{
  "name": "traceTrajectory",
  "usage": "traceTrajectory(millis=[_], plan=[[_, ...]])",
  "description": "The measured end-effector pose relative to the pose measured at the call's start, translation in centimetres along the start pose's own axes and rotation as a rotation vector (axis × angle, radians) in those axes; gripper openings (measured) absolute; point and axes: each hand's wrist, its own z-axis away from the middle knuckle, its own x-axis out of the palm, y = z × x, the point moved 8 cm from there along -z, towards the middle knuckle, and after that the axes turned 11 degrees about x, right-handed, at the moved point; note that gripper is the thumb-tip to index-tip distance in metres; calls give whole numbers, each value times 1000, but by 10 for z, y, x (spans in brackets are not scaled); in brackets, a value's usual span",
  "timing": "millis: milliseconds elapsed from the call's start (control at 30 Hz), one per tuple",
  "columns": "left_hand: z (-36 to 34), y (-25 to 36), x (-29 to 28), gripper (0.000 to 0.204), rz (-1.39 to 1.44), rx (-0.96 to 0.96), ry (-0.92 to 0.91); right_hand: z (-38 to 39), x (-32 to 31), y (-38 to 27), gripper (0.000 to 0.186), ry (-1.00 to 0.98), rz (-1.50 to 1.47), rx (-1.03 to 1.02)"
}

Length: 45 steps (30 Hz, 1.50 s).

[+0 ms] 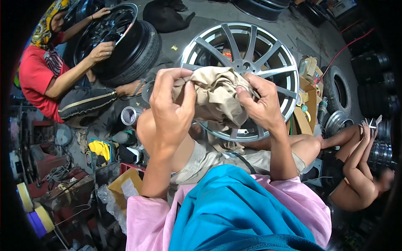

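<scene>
Between my two hands hangs a crumpled beige cloth (222,94), bunched up in folds. My left hand (172,94) pinches its left side between thumb and fingers. At its right edge my right hand (261,100) grips it the same way. Just beyond and partly behind the cloth lies a silver multi-spoke wheel rim (278,72), with a dark barrel showing between the spokes. The cloth and my hands hide the rim's near left part. Whether the cloth touches the rim, I cannot tell.
At the left a person in a red shirt (37,79) works on a dark rim (86,46) by a tire (146,54). A black dog (165,16) lies ahead. Cardboard box (307,113) and tire (337,90) stand right; another person (356,184) sits at far right.
</scene>
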Motion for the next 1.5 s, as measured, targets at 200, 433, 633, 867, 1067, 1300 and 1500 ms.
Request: traceTrajectory(millis=[200,433,633,867,1067,1300,1500], plan=[[2,40,25,35,66,236,-197,6,7,-25,25,71,-62,-135],[23,17,40,47,597,-244,-372,11,24,6,35,203,-95,-91],[28,5,36,44,295,-65,-439,-63,30,32,35,237,59,-40],[45,1,41,30,149,-68,-795,-172,86,70,30,191,427,-199],[46,-6,30,32,61,-106,-784,-197,117,96,31,169,594,-116],[44,-8,27,37,148,-73,-754,-204,125,100,34,229,546,-112],[46,-10,25,36,128,-103,-750,-191,107,108,31,289,423,-97]])
